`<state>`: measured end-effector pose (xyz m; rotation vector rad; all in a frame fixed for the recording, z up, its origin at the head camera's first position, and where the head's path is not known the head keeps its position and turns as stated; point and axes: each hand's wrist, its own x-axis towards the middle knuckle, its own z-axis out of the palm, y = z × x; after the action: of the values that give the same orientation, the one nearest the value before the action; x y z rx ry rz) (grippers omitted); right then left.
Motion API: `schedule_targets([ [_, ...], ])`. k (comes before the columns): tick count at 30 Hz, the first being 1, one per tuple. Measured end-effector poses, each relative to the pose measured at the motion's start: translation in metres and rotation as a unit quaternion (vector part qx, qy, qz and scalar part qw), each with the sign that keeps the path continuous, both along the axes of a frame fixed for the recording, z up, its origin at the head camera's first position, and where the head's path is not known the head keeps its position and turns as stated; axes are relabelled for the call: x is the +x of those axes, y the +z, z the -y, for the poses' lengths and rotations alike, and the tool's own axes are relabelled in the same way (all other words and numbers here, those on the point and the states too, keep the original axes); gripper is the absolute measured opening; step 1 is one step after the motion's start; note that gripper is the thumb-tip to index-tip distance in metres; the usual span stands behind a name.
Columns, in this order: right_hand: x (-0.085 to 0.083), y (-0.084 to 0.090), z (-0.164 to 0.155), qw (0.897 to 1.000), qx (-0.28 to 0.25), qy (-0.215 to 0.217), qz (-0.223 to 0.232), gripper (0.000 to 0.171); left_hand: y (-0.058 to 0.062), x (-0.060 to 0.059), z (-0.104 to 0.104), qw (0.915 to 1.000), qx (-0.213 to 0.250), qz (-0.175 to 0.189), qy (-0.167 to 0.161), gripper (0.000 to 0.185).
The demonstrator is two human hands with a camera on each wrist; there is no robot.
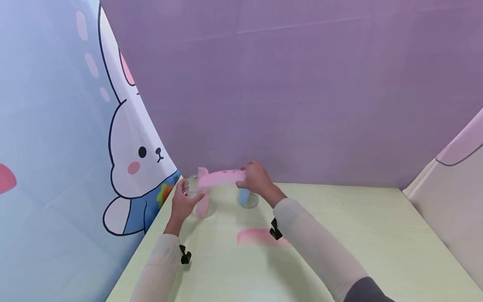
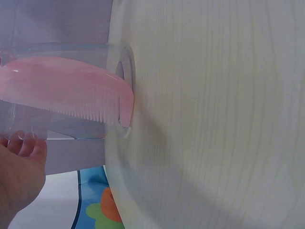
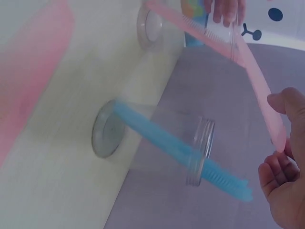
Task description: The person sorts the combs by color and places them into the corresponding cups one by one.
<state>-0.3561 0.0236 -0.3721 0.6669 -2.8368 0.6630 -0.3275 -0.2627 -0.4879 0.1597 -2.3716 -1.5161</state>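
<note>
My left hand (image 1: 183,204) grips a clear jar (image 2: 78,128) near its mouth, fingers on one side and thumb on the other. A pink comb (image 2: 71,86) stands tilted inside this jar, teeth showing through the wall. My right hand (image 1: 259,178) pinches the end of another pink comb (image 1: 220,178) between thumb and fingers. That comb lies nearly level in the head view, its far end overlapping the jar's mouth. Beside it stands a second clear jar (image 3: 108,131) with a blue comb (image 3: 162,139) leaning in it, one end sticking out past the rim.
On the pale wooden table (image 1: 358,235) lies a further pink comb (image 1: 258,237), nearer to me and partly behind my right sleeve. A purple cloth (image 1: 302,92) hangs along the back edge. At the left hangs a blue cloth (image 1: 56,147) with a rabbit print.
</note>
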Motion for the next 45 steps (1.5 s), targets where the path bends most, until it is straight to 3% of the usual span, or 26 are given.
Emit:
schedule_targets([
  [7, 0.006, 0.007, 0.017, 0.998, -0.056, -0.005, 0.000, 0.053, 0.002, -0.001, 0.001, 1.0000, -0.001, 0.008, 0.000, 0.096],
  [12, 0.010, 0.009, 0.029, 0.992, -0.127, 0.000, -0.009, 0.047, 0.001, -0.001, 0.000, 0.9999, -0.001, 0.012, 0.002, 0.096],
  [18, 0.010, 0.009, 0.034, 0.976, -0.195, 0.079, 0.059, 0.061, 0.002, 0.000, -0.001, 1.0000, 0.000, 0.009, -0.001, 0.098],
  [25, 0.011, 0.005, 0.029, 0.970, -0.177, 0.130, 0.104, 0.060, 0.006, 0.001, -0.002, 0.9999, 0.008, 0.013, -0.004, 0.099],
  [35, 0.010, -0.008, 0.012, 0.976, -0.117, 0.167, 0.070, 0.051, 0.007, 0.001, -0.004, 0.9997, 0.015, 0.018, -0.004, 0.096],
  [45, 0.009, -0.027, -0.016, 0.977, -0.093, 0.172, 0.087, 0.041, 0.005, -0.001, -0.001, 0.9997, 0.008, 0.023, -0.003, 0.096],
])
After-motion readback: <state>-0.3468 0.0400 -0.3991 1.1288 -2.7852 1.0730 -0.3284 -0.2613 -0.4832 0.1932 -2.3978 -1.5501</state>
